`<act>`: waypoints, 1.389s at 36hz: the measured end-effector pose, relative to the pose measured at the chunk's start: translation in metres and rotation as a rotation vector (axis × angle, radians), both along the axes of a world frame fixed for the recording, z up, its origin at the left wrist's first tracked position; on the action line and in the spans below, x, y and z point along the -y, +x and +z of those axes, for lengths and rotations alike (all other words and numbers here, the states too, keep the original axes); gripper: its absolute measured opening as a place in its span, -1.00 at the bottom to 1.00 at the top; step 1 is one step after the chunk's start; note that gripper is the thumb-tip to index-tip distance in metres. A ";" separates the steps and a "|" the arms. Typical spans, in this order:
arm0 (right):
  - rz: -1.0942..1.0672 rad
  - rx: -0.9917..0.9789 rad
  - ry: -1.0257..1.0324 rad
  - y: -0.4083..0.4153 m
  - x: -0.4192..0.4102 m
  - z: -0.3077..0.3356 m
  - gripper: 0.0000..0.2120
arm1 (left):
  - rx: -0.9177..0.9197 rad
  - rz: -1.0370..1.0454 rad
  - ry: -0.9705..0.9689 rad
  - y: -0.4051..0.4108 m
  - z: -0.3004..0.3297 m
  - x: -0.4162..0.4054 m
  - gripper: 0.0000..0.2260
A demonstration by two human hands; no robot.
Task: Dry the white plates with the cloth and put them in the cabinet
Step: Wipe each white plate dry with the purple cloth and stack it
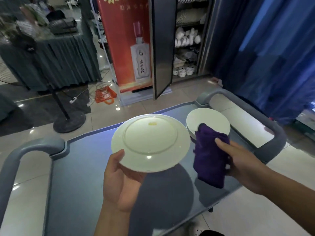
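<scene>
left hand [121, 182]: palm up, thumb over the near rim of a white plate [150, 143], fingers beneath it, held above the cart.
right hand [242, 160]: closed around a bunched purple cloth [210, 159], one finger laid across its top.
forearms: both bare, reaching forward from the lower edge.

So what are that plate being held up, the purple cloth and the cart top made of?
The plate looks like glazed white ceramic: glossy, with sharp light glints and a raised foot ring. The purple cloth seems a soft, matte fabric, perhaps microfibre, since it folds and slumps. The cart top appears to be smooth grey plastic with a dull sheen, though that is less certain.
</scene>
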State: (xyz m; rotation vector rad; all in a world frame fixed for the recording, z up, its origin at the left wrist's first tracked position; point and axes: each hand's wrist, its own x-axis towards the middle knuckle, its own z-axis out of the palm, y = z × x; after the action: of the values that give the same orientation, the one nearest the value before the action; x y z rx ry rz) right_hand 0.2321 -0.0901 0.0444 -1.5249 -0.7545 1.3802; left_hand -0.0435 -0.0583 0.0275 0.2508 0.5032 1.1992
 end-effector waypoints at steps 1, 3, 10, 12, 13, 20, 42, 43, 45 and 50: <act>-0.020 -0.019 -0.056 0.008 -0.003 -0.002 -0.71 | -0.012 -0.002 -0.006 0.000 -0.002 0.000 -0.51; -0.068 -0.022 -0.118 0.022 -0.010 -0.004 -0.68 | -0.049 -0.021 -0.020 0.002 -0.004 0.001 -0.42; 0.062 0.353 0.314 0.009 -0.043 0.034 -0.84 | -0.247 -0.040 0.031 0.021 -0.008 0.012 -0.38; 0.257 0.492 0.524 -0.010 -0.050 0.050 -0.74 | -0.313 -0.065 0.069 0.026 -0.007 0.013 -0.42; 0.364 0.546 0.610 -0.021 -0.055 0.056 -0.66 | -0.346 -0.081 0.090 0.028 -0.005 0.013 -0.42; 0.967 1.016 0.781 -0.091 -0.074 0.056 -0.50 | -0.303 -0.052 0.167 0.023 0.005 0.018 -0.57; 0.667 0.315 0.320 -0.097 -0.106 0.035 -0.79 | -0.174 0.255 0.133 -0.045 -0.003 0.025 -0.14; 0.643 0.289 0.344 -0.098 -0.097 0.031 -0.77 | -0.161 0.251 0.126 -0.045 -0.005 0.023 -0.20; 0.569 0.263 0.406 -0.099 -0.082 0.021 -0.71 | -0.121 0.229 0.114 -0.041 -0.010 0.019 -0.25; 0.357 0.294 0.476 -0.104 -0.059 0.001 -0.67 | -0.058 0.230 0.031 -0.024 -0.014 0.004 -0.01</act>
State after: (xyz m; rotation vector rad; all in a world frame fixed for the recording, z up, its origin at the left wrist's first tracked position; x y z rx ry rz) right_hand 0.1280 -0.0313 0.0450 -1.2579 -1.4810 1.1182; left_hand -0.0678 -0.0625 0.0138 0.2595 0.5754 1.4270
